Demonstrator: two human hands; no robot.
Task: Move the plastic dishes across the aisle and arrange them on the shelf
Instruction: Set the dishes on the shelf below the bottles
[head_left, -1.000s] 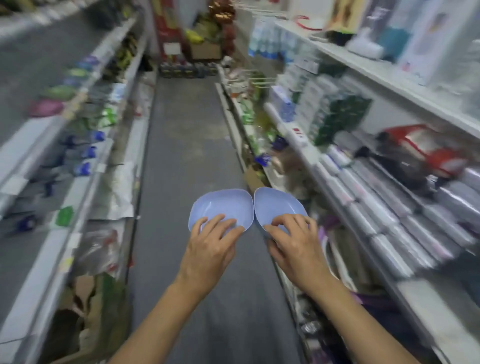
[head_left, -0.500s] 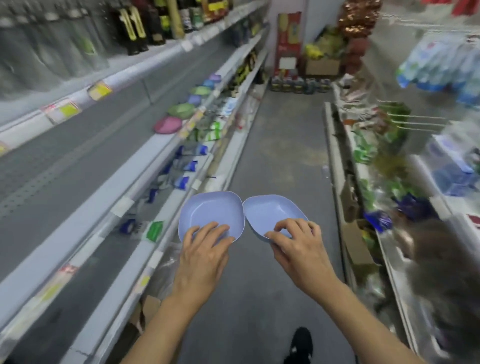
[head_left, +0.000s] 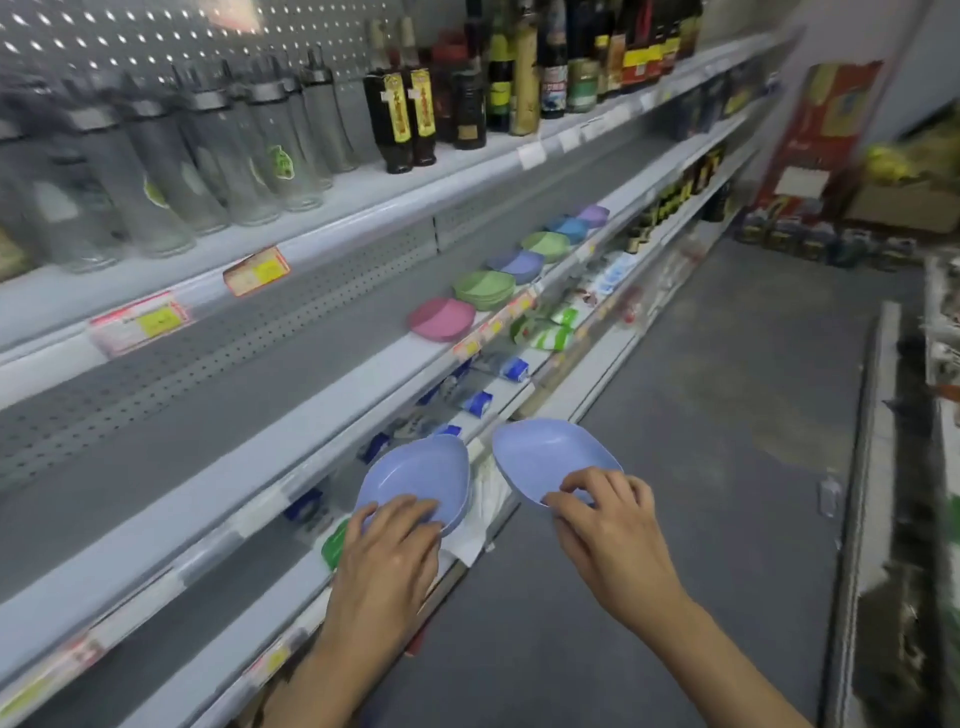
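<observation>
The left hand (head_left: 387, 558) grips the near rim of a blue plastic dish (head_left: 415, 480), fingers curled over its edge; the dish appears to be a small stack. The right hand (head_left: 613, 540) pinches the near rim of a second blue dish (head_left: 550, 457). Both dishes are held in the air, just apart, over the front edge of the lower shelves. On the middle shelf (head_left: 291, 436), towards its far end, sit a pink dish stack (head_left: 441, 319), green dishes (head_left: 485, 288) and further blue, green and purple ones. Clear bottles (head_left: 171, 156) and dark sauce bottles (head_left: 410, 114) line the top shelf.
</observation>
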